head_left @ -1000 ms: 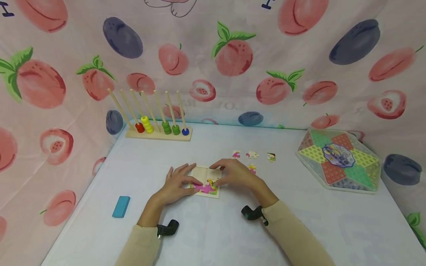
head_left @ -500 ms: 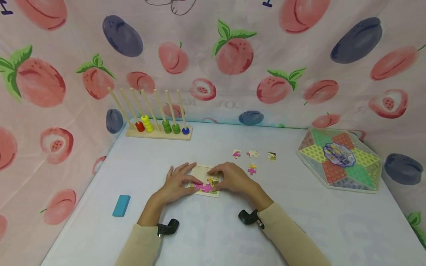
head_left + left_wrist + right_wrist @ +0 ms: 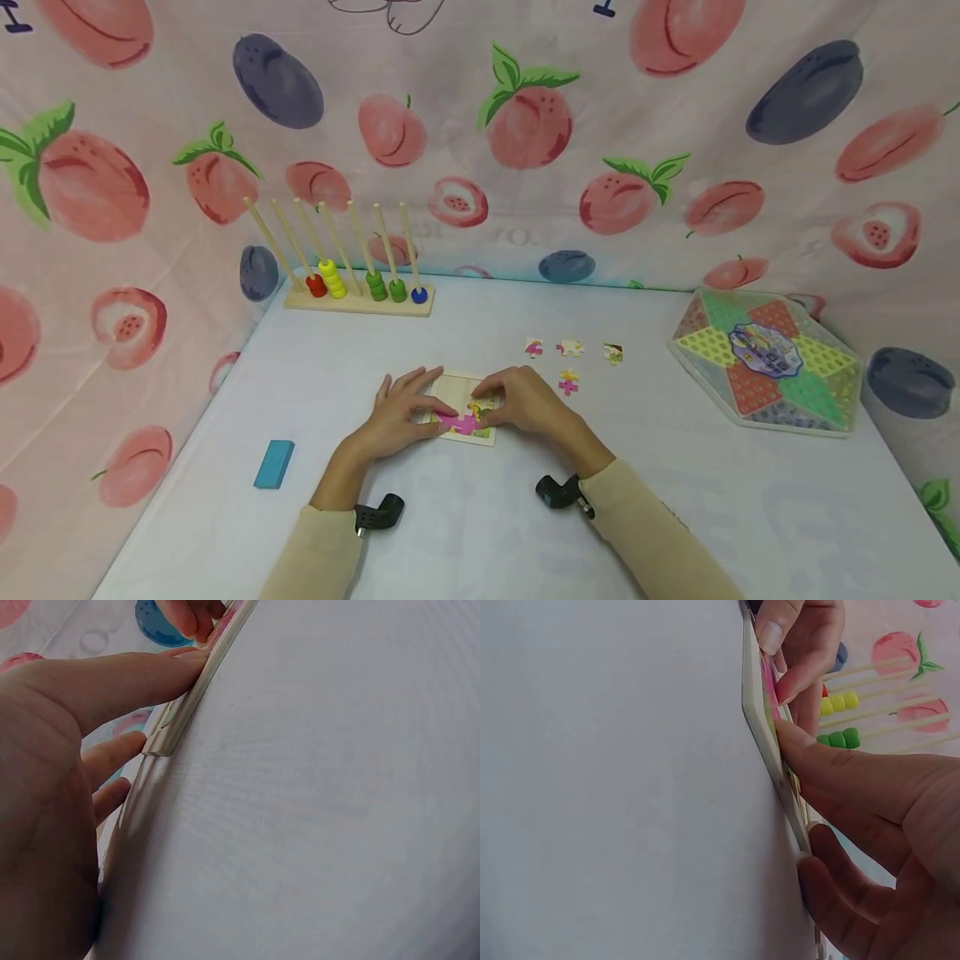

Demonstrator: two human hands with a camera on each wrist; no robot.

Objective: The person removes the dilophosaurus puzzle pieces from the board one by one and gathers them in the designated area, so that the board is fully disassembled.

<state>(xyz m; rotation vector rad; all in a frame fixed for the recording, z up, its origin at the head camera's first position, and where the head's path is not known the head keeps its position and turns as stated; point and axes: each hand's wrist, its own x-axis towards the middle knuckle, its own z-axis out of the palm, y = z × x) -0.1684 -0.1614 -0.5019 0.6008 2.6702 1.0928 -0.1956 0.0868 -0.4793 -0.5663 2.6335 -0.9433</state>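
A small wooden jigsaw tray (image 3: 453, 387) lies on the table, bare wood at its far half and pink-and-green puzzle pieces (image 3: 466, 425) fitted at its near half. My left hand (image 3: 396, 421) rests at the tray's left side, thumb and index finger extended over the pink pieces. From the right, my right hand (image 3: 527, 402) has its thumb and index finger bent around a yellow-patterned puzzle piece (image 3: 477, 409) in the tray. Its thumb (image 3: 799, 739) presses at the surface in the right wrist view, with other fingertips along the tray's edge. The fingers partly hide the piece.
Several loose puzzle pieces (image 3: 570, 348) lie beyond the right hand, including a yellow-and-pink puzzle piece (image 3: 567, 382). A bead abacus (image 3: 358, 307) stands at the back left, a blue block (image 3: 273, 464) at the left. A hexagonal game box (image 3: 765, 358) lies at the right.
My right hand has shifted slightly left and toward me, its thumb moving lower on the tray; the yellow-and-pink loose piece now shows fully. The left hand has stayed in place.
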